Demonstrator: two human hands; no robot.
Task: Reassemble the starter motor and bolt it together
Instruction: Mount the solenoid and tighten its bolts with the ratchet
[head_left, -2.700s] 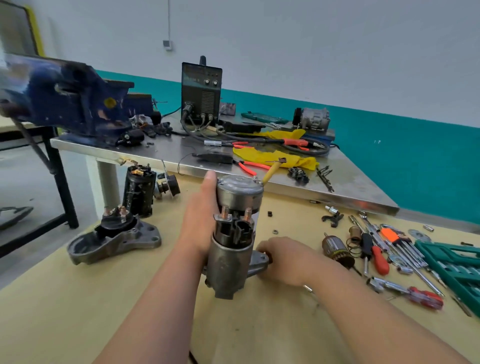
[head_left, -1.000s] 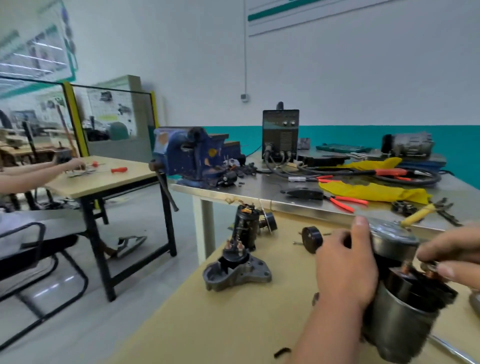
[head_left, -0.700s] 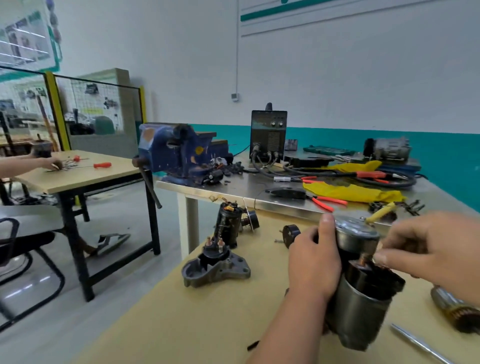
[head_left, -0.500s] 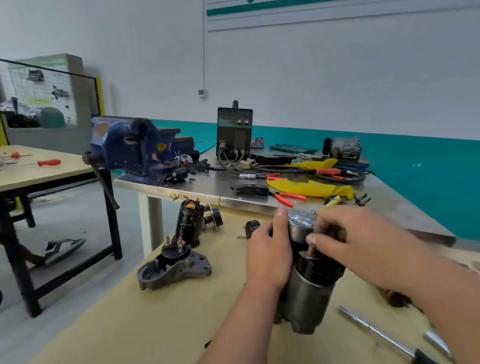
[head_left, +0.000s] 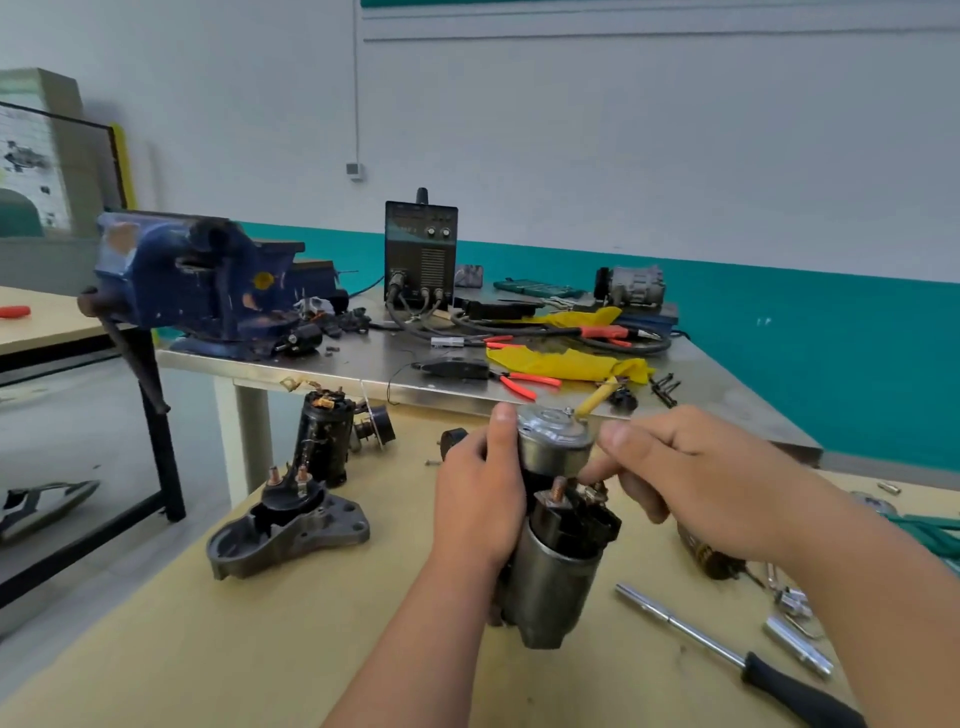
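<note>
**Starter motor nearly whole on a workshop bench**

A pale wooden bench (head_left: 311, 649) in a teal-and-white workshop carries the job, with a steel table (head_left: 374, 358) just behind it. At the centre stands the starter motor (head_left: 558, 545), upright on the wood, its grey body and silver end cap already joined and the black solenoid with copper studs seated on its near side. The left hand (head_left: 480, 506) is wrapped around the motor's left flank, thumb up against the cap, gripping it steady. The right hand (head_left: 691, 483) hovers beside the solenoid's terminals, fingertips pinched narrow at one stud; whether a nut sits between them cannot be told. The main housing looks assembled; fastening appears to be what remains, and no through-bolt heads can be made out from here. To the right lies a long nut driver (head_left: 727, 657) with a black handle, apart from the motor and untouched. To the left sit a second nose housing (head_left: 288, 530) and a dark motor body (head_left: 323, 439), apparently spare parts. A blue vise (head_left: 192, 275), a black power unit (head_left: 421, 249) and a yellow cloth (head_left: 566, 361) occupy the steel table.
</note>
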